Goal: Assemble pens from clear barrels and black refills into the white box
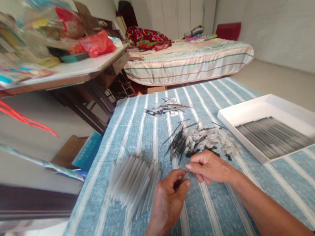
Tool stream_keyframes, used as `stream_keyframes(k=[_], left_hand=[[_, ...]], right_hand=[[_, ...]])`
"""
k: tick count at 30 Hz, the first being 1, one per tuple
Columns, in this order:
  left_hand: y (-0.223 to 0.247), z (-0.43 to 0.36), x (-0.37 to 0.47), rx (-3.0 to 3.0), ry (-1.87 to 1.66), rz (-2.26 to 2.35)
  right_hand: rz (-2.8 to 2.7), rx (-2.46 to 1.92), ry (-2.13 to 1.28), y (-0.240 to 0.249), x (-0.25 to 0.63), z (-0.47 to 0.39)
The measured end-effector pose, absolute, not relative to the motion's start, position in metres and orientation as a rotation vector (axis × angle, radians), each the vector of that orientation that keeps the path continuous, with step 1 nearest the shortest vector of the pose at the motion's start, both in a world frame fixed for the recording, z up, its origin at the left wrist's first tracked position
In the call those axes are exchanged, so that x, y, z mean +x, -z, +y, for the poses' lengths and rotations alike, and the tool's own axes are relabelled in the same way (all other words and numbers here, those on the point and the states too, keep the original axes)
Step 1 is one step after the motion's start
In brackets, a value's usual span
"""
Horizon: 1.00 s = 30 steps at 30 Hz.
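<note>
My left hand [174, 193] is closed, thumb and fingers pinching a small greyish tube-like piece [186, 175], mostly hidden by the fingers. My right hand [209, 167] meets it at the far end of that piece, its thumb and forefinger pressed together; what lies between them is too small and blurred to name. Left of my hands is a pile of grey translucent tubes [135, 181], like pen barrels. Just beyond my right hand lies a heap of small clear plastic pieces [207, 136], with thin black sticks [177, 142] and small black parts [229, 157] around it.
At the right, an open white box [249, 148] holds a row of dark, slender pen-like sticks [273, 137]. More thin black sticks [163, 109] lie farther back on the striped cloth [135, 125]. A cluttered side table [100, 63] stands left; a bed [190, 60] is behind.
</note>
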<state>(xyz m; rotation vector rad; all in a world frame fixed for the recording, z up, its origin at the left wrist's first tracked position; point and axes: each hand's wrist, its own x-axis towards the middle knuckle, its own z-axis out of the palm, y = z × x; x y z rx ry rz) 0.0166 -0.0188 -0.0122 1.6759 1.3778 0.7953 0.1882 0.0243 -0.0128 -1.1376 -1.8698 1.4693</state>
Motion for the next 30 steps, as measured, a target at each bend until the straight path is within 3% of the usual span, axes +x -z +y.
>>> stream_keyframes(k=[30], left_hand=[[0.005, -0.016, 0.013, 1.880, -0.632, 1.501]], right_hand=[[-1.587, -1.310, -1.611, 0.031, 0.183, 0.029]])
